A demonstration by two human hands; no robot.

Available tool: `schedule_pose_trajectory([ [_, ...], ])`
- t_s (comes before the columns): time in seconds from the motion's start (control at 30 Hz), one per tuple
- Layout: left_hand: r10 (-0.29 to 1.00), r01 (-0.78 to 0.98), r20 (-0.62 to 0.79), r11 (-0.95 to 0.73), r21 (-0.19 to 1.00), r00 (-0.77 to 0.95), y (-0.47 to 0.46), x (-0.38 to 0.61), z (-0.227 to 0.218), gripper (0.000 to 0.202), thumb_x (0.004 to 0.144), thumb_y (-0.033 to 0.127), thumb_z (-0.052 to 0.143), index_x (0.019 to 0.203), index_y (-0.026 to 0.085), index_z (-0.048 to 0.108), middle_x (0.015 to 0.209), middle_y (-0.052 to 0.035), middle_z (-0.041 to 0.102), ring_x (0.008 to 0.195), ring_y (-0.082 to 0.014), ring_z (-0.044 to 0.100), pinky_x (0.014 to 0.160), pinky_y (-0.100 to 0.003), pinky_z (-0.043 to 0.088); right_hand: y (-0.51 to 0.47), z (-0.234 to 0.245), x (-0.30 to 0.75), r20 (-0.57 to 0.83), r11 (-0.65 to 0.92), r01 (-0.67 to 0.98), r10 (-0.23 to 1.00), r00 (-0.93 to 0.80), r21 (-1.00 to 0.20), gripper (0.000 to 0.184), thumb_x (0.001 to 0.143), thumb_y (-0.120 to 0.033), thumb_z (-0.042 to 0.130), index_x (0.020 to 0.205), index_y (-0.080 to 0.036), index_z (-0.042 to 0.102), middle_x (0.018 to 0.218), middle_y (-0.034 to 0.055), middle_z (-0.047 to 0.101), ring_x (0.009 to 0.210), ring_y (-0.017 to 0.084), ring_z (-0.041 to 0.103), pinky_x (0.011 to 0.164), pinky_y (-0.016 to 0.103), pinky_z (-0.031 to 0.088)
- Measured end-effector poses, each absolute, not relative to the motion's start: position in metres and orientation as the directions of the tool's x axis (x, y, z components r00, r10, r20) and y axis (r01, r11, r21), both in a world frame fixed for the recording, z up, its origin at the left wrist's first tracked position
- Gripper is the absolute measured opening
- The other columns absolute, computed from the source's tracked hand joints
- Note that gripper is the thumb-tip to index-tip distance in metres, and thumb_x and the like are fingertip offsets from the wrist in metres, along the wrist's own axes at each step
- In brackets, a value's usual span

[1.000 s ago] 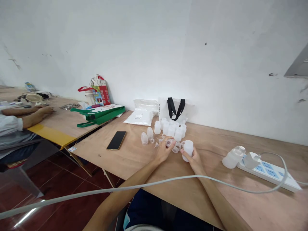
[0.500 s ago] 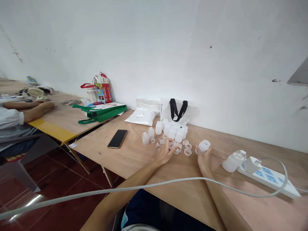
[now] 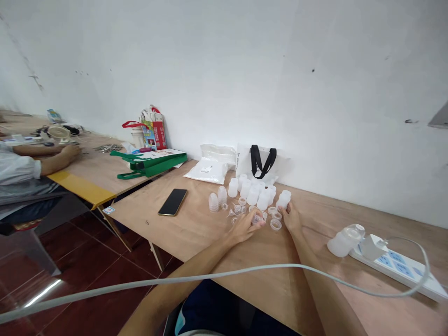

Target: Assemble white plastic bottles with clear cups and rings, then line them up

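My right hand (image 3: 291,220) has its fingers closed about the lower part of a frosted white baby bottle (image 3: 283,199), which has no cap. It is beside a group of similar white bottles (image 3: 252,195). Between the fingertips of my left hand (image 3: 245,227) is a small clear plastic piece (image 3: 257,218); its exact kind is hard to make out. Clear screw rings (image 3: 276,225) lie between my hands. To the left are small clear nipples (image 3: 232,213) and two clear domed caps (image 3: 213,202).
A phone (image 3: 172,202) lies on the left of the table. Behind stand a white package (image 3: 207,171) and a bag with black handles (image 3: 245,161). At right, a bottle (image 3: 345,240) lies by a power strip (image 3: 402,268). A white cable (image 3: 224,272) crosses in front. A co-worker's hand (image 3: 70,153) rests at another table.
My right hand has carried the white bottle left and away from me, beside the other bottles. My left hand has drawn slightly back toward me with the clear piece.
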State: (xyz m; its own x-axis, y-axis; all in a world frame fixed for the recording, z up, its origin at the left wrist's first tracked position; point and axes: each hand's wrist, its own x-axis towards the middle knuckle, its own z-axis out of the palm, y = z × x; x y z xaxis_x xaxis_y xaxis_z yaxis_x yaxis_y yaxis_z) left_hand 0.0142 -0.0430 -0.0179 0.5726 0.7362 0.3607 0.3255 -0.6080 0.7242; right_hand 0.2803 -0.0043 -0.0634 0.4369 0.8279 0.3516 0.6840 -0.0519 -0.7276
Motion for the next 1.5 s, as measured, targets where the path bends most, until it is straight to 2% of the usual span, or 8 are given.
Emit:
schedule_pose_trajectory([
  [0.17, 0.751, 0.375, 0.344, -0.604, 0.703, 0.564, -0.042, 0.015, -0.017, 0.034, 0.100, 0.051, 0.051, 0.117, 0.022, 0.058, 0.077, 0.0028, 0.057, 0.065, -0.0162, 0.051, 0.070, -0.027, 0.039, 0.004, -0.067, 0.282, 0.340, -0.099, 0.728, 0.835, 0.431, -0.679, 0.049, 0.093, -0.035, 0.048, 0.136, -0.018, 0.063, 0.125, 0.0159, 0.073, 0.116, 0.033, 0.067, 0.098, 0.042, 0.049],
  [0.3, 0.785, 0.388, 0.326, -0.564, 0.729, 0.527, -0.044, 0.014, -0.013, 0.033, 0.102, 0.048, 0.048, 0.122, 0.023, 0.055, 0.076, 0.0035, 0.058, 0.066, -0.0166, 0.053, 0.072, -0.027, 0.041, 0.004, -0.072, 0.283, 0.331, -0.085, 0.756, 0.863, 0.381, -0.649, 0.047, 0.095, -0.030, 0.045, 0.137, -0.026, 0.065, 0.128, 0.0095, 0.074, 0.119, 0.028, 0.067, 0.100, 0.037, 0.049],
  [0.53, 0.781, 0.375, 0.329, -0.565, 0.736, 0.530, -0.044, 0.016, -0.012, 0.030, 0.101, 0.046, 0.051, 0.119, 0.022, 0.053, 0.083, 0.0030, 0.060, 0.062, -0.0146, 0.050, 0.070, -0.027, 0.039, 0.011, -0.076, 0.285, 0.322, -0.108, 0.759, 0.861, 0.395, -0.643, 0.043, 0.095, -0.041, 0.050, 0.129, -0.025, 0.071, 0.122, 0.0103, 0.076, 0.118, 0.028, 0.069, 0.100, 0.037, 0.051],
  [0.73, 0.779, 0.374, 0.323, -0.564, 0.736, 0.538, -0.041, 0.017, -0.017, 0.028, 0.102, 0.044, 0.050, 0.119, 0.022, 0.053, 0.077, 0.0042, 0.057, 0.062, -0.0149, 0.051, 0.069, -0.026, 0.038, 0.025, -0.076, 0.287, 0.321, -0.135, 0.737, 0.838, 0.442, -0.662, 0.047, 0.094, -0.043, 0.050, 0.124, -0.016, 0.075, 0.122, 0.0183, 0.075, 0.118, 0.034, 0.068, 0.102, 0.043, 0.049],
  [0.9, 0.770, 0.381, 0.337, -0.582, 0.719, 0.542, -0.041, 0.017, -0.018, 0.027, 0.101, 0.041, 0.051, 0.119, 0.021, 0.054, 0.077, 0.0032, 0.058, 0.060, -0.0156, 0.050, 0.068, -0.027, 0.038, 0.030, -0.074, 0.287, 0.337, -0.035, 0.730, 0.872, 0.356, -0.682, 0.042, 0.091, -0.035, 0.049, 0.120, -0.025, 0.078, 0.124, 0.0113, 0.075, 0.119, 0.031, 0.067, 0.104, 0.044, 0.048],
  [1.07, 0.771, 0.392, 0.332, -0.583, 0.711, 0.544, -0.041, 0.017, -0.016, 0.030, 0.103, 0.044, 0.045, 0.121, 0.022, 0.054, 0.076, 0.0023, 0.059, 0.063, -0.0174, 0.054, 0.073, -0.030, 0.042, 0.029, -0.072, 0.288, 0.363, 0.075, 0.671, 0.882, 0.299, -0.737, 0.043, 0.079, -0.025, 0.053, 0.111, -0.028, 0.081, 0.122, 0.0054, 0.077, 0.118, 0.029, 0.068, 0.108, 0.045, 0.047],
  [1.3, 0.798, 0.305, 0.387, -0.552, 0.776, 0.462, -0.041, 0.019, -0.020, 0.040, 0.106, 0.054, 0.034, 0.121, 0.022, 0.052, 0.077, 0.0016, 0.060, 0.070, -0.0184, 0.058, 0.077, -0.032, 0.046, -0.007, -0.067, 0.283, 0.424, 0.150, 0.517, 0.777, 0.466, -0.843, 0.051, 0.089, -0.045, 0.044, 0.121, -0.015, 0.072, 0.112, 0.0153, 0.078, 0.110, 0.029, 0.070, 0.101, 0.047, 0.051],
  [1.5, 0.849, 0.057, 0.384, -0.432, 0.900, 0.363, -0.046, 0.046, -0.022, 0.037, 0.107, 0.053, 0.031, 0.117, 0.022, 0.048, 0.090, -0.0029, 0.068, 0.080, -0.0179, 0.063, 0.081, -0.032, 0.050, -0.078, -0.054, 0.243, 0.467, 0.286, 0.407, 0.752, 0.465, -0.867, 0.047, 0.092, -0.060, 0.057, 0.118, -0.022, 0.067, 0.111, 0.0101, 0.075, 0.106, 0.027, 0.069, 0.099, 0.046, 0.050],
])
